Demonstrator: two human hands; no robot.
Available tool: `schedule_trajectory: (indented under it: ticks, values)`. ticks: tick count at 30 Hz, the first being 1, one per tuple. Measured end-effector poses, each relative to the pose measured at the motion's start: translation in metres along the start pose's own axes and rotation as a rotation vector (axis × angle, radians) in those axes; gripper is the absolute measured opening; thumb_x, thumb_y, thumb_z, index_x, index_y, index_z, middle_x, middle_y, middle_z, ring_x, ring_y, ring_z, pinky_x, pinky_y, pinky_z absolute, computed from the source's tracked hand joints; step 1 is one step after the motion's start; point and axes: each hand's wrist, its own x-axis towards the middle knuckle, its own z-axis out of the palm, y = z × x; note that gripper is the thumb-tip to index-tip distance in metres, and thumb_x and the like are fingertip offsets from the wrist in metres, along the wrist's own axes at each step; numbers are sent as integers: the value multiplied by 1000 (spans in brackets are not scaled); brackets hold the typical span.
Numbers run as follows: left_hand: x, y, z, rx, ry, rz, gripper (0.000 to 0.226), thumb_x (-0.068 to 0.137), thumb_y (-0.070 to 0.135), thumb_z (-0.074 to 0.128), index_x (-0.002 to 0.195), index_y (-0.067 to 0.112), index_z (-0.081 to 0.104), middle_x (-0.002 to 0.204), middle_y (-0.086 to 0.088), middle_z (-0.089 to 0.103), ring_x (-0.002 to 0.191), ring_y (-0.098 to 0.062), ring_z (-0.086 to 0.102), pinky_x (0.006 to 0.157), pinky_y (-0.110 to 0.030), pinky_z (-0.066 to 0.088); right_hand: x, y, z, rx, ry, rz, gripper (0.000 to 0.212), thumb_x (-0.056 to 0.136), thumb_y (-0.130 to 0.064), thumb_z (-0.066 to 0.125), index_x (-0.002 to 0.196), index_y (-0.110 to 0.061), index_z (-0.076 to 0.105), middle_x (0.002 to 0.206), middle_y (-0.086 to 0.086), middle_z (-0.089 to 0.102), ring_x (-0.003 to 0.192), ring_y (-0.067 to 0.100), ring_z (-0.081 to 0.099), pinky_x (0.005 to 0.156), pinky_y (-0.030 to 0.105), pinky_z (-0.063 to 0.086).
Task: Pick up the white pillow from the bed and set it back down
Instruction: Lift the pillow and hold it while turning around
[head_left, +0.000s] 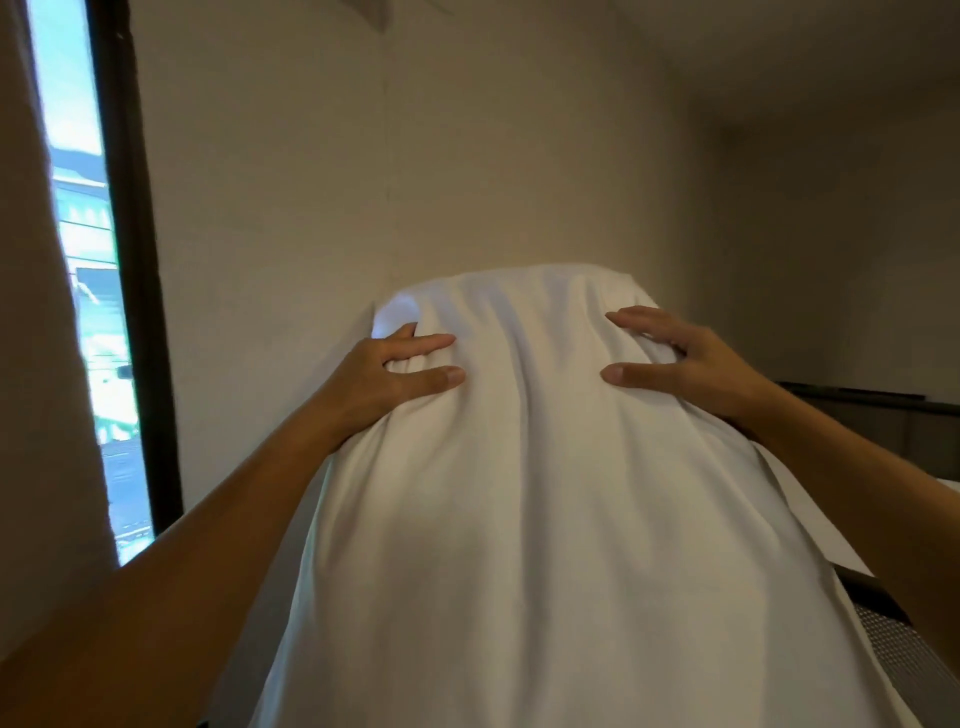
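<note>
Pillow (545, 493): white, being held upright in front of the camera, filling the lower centre of the view; its top edge is showing against the wall (363, 156); the fabric is creasing in long folds running down from the top; its lower end is running out of the frame, so contact with the bed cannot be told
Left hand (387, 374): gripping the pillow's upper left side; thumb and fingers are pressing into the near face, bunching the cloth between them
Right hand (685, 366): gripping the pillow's upper right side at about the same height; thumb lying flat on the near face, fingers spread and digging into the cloth
Forearms: both bare, reaching up and inward from the lower corners of the frame, one on each side of the pillow
Wall: plain, pale, standing directly behind the pillow
Window (88, 291): narrow, bright, with a dark frame, showing at the far left
White sheet edge (810, 514): showing just beside the pillow's right side, partly hidden by the right forearm
</note>
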Motion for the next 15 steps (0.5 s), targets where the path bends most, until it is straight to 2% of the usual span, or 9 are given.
schedule_trajectory:
  ticks: [4,8,11,13,15]
  values:
    - [44,-6,18,-39,-68,43,63,56,57,80,117,45,67,156,5,32,135,9,29,105,-23,29,12,11,-22,-29,61,40,61,72,-39,78,129,-40,57,136,-18,44,120,7,43,96,25,32]
    - [84,-13,45,-93,-144,79,63,58,53,79,118,39,68,154,3,36,137,10,27,104,-20,28,25,34,-42,-26,115,91,59,72,-39,78,127,-39,59,130,-19,47,115,8,47,91,24,34]
    - [114,-18,66,-106,-177,86,63,56,53,78,117,37,69,152,5,40,136,10,30,101,-19,28,37,55,-56,7,132,146,55,73,-39,77,126,-39,61,131,-16,49,114,15,53,90,30,41]
    - [132,-22,76,-88,-197,77,62,56,55,78,116,39,70,150,5,42,129,12,37,99,-18,31,44,69,-63,42,127,195,55,71,-41,79,123,-40,63,132,-14,53,113,17,57,91,33,46]
    - [148,-27,83,-69,-221,48,64,54,61,79,114,42,70,147,8,46,114,17,47,90,-13,36,52,81,-68,72,117,239,58,64,-46,81,120,-42,65,134,-13,55,111,16,60,92,35,49]
